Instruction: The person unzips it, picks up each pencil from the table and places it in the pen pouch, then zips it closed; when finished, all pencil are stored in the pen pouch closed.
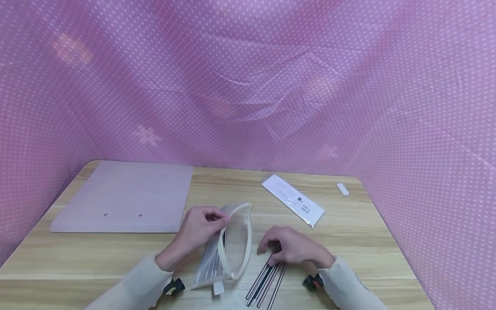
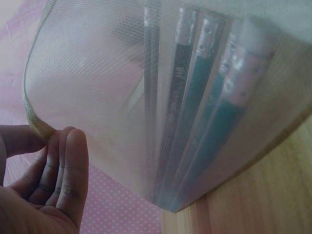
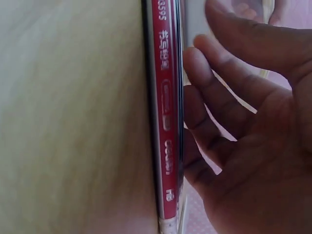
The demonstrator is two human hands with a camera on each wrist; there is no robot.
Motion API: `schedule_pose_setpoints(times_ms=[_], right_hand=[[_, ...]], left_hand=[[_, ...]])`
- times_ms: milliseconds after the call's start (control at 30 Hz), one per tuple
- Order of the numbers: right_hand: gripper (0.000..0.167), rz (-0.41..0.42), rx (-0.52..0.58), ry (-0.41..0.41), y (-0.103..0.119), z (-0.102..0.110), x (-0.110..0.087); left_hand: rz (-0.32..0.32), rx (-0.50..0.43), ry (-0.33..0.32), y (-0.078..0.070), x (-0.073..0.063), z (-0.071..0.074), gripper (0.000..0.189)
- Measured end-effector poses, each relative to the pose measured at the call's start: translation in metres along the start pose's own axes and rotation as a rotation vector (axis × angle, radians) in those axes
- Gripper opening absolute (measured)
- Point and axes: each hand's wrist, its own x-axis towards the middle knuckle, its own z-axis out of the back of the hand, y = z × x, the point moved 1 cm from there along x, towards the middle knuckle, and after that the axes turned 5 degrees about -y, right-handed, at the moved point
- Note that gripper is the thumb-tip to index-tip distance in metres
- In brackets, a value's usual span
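Observation:
My left hand (image 1: 201,224) pinches the edge of a see-through mesh pencil case (image 1: 239,241) between thumb and fingers. The case's zipped mouth gapes toward the right. Inside it, in the left wrist view, several eraser-tipped pencils (image 2: 197,90) show through the mesh, some dark and some green. My right hand (image 1: 290,244) is over the upper ends of several loose pencils (image 1: 267,282) fanned out on the table. One red pencil (image 3: 165,109) with white lettering fills the middle of the right wrist view. There the right fingertips are right beside the pencils, with the thumb held apart.
A large pale folder (image 1: 131,193) with two holes lies at the table's back left. Behind the hands is a white printed packet (image 1: 293,198), with a white eraser-like block (image 1: 342,189) farther right. Pink dotted cloth (image 1: 248,86) hangs around the wooden table (image 1: 360,241).

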Motion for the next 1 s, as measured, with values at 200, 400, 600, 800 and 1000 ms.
schedule_pose_setpoints(times_ms=[200,400,600,800,1000], right_hand=[[0.033,0.076,-0.077,0.036,-0.0010,-0.0020,0.0015],[0.028,0.081,-0.096,0.050,-0.0031,-0.0041,0.0018],[0.024,0.093,-0.124,0.052,-0.0023,-0.0048,0.0028],[0.020,0.097,-0.120,0.060,-0.0029,-0.0055,0.0035],[0.019,0.118,-0.116,0.072,-0.0032,-0.0065,0.0043]], left_hand=[[-0.014,0.005,-0.003,-0.0006,-0.0003,-0.0003,0.007],[-0.016,0.004,-0.001,-0.0013,-0.0010,-0.0001,0.007],[-0.013,0.015,-0.001,-0.0009,-0.0006,-0.0005,0.008],[-0.005,0.019,-0.002,-0.0006,-0.0008,-0.0007,0.007],[-0.011,0.002,-0.004,-0.0009,-0.0008,-0.0011,0.007]])
